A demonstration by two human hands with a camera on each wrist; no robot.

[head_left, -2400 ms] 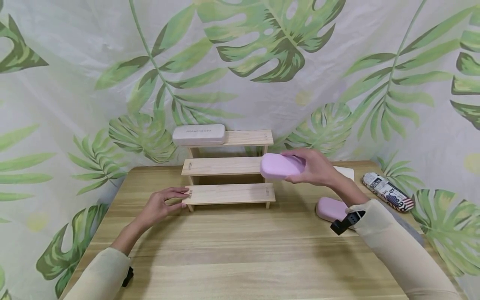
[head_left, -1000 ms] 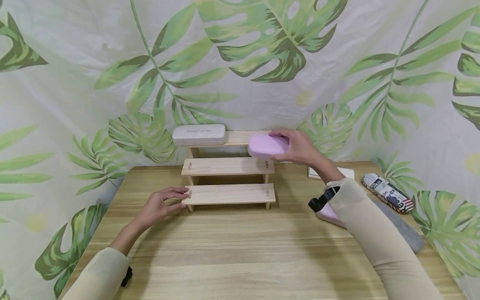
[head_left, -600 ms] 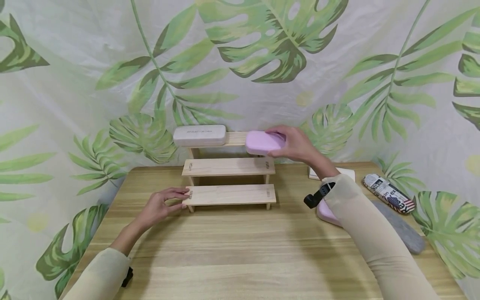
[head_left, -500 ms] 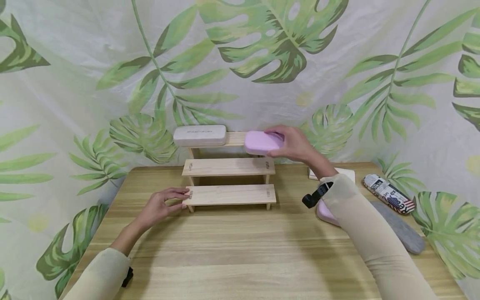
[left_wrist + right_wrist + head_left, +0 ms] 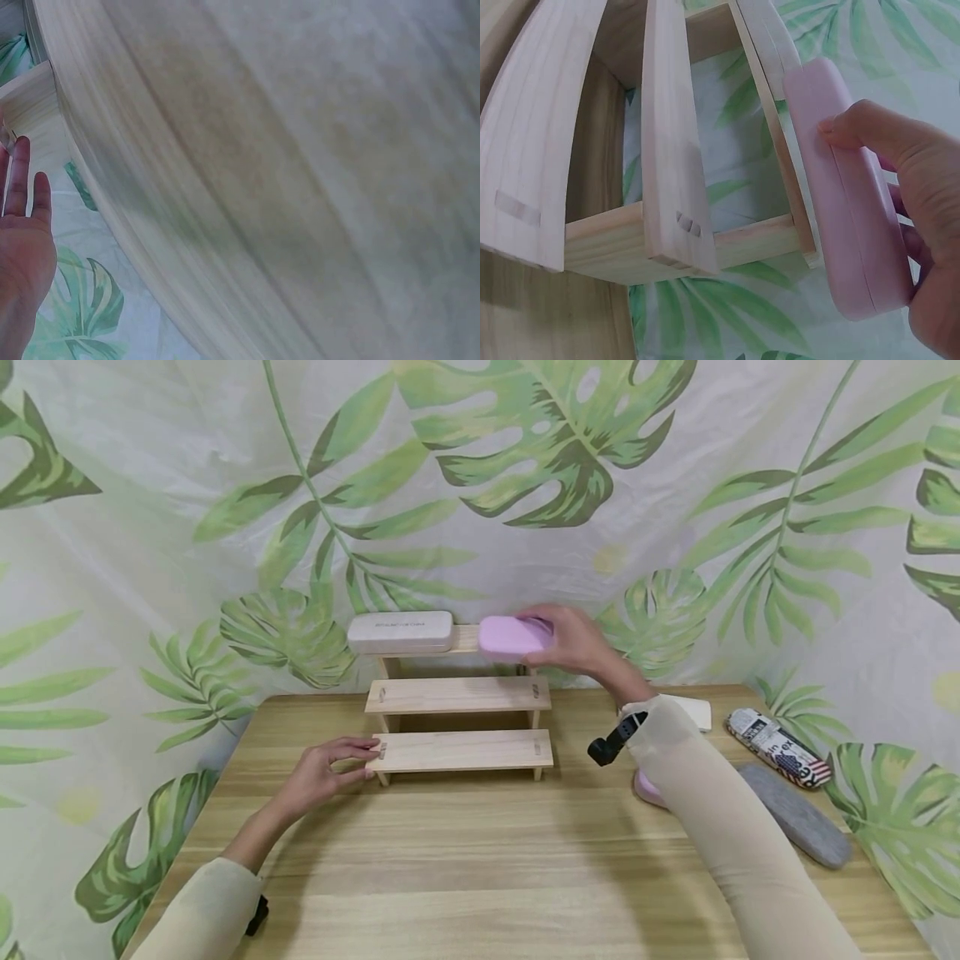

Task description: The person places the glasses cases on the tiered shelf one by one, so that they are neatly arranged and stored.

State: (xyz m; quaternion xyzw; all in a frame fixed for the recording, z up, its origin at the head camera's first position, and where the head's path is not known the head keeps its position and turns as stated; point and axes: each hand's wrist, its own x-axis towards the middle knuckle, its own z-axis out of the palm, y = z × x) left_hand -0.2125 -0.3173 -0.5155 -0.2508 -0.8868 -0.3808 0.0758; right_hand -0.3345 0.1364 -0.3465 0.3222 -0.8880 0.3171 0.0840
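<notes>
My right hand (image 5: 570,643) grips a pink hard glasses case (image 5: 510,637) by its right end, thumb on the near side. The case is at the right part of the top step of a three-tier wooden display stand (image 5: 457,752). In the right wrist view the pink case (image 5: 847,195) shows its seam line, and its far end is close to the white case. My left hand (image 5: 322,777) holds the left end of the lowest step between fingers and thumb. A white glasses case (image 5: 401,632) with small lettering sits on the left of the top step.
Another pink case (image 5: 648,788) lies on the wooden table (image 5: 480,877), mostly hidden by my right sleeve. To the right are a white flat object (image 5: 690,711), a printed case with lettering (image 5: 778,747) and a grey elongated case (image 5: 797,817). A leaf-patterned cloth (image 5: 525,560) hangs behind.
My right hand has carried the pink case left and up from beside the middle step to the top step, nearer the white case. The left hand stays at the stand.
</notes>
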